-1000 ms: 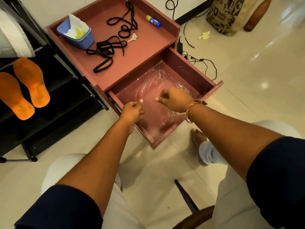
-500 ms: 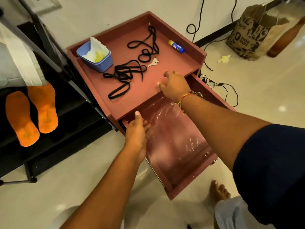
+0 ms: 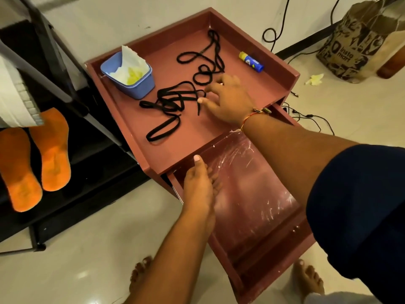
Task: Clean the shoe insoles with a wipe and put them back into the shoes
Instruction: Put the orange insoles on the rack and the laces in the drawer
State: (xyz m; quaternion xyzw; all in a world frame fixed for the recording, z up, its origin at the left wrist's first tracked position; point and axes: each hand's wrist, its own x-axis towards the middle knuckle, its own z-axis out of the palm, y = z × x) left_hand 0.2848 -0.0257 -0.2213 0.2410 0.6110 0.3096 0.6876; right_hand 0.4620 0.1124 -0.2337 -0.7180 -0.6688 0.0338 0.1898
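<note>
Two orange insoles (image 3: 55,150), lying side by side and touching on a shelf of the black rack (image 3: 92,150) at far left, well apart from both hands.

One blue tub (image 3: 140,86), at the back left of the red-brown cabinet top (image 3: 192,132), holding a white wipe (image 3: 129,62) that stands above its rim (a yellowish patch shows in the folds).

Black laces (image 3: 173,104), loose and tangled, across the middle of the same top.

One glue stick (image 3: 251,61), blue and yellow, lying near the back right rim.

One drawer (image 3: 263,244), pulled out toward the person, lined with clear plastic film.

Right hand (image 3: 230,99): released, fingers spread, holding nothing, over the cabinet top with thumb and fingertips at the laces; blur hides whether they touch. Thread bracelet (image 3: 252,116) on the wrist.

Left hand (image 3: 199,185): relaxed, grasping nothing, resting on the drawer's left wall, thumb straight along it, fingers lying inside.

One printed paper bag (image 3: 355,44), on the floor at upper right, a crumpled white scrap (image 3: 315,79) near it.

Black cables (image 3: 315,116), on the floor beside the cabinet.

Two bare feet (image 3: 140,273), on the pale floor at the bottom edge.
</note>
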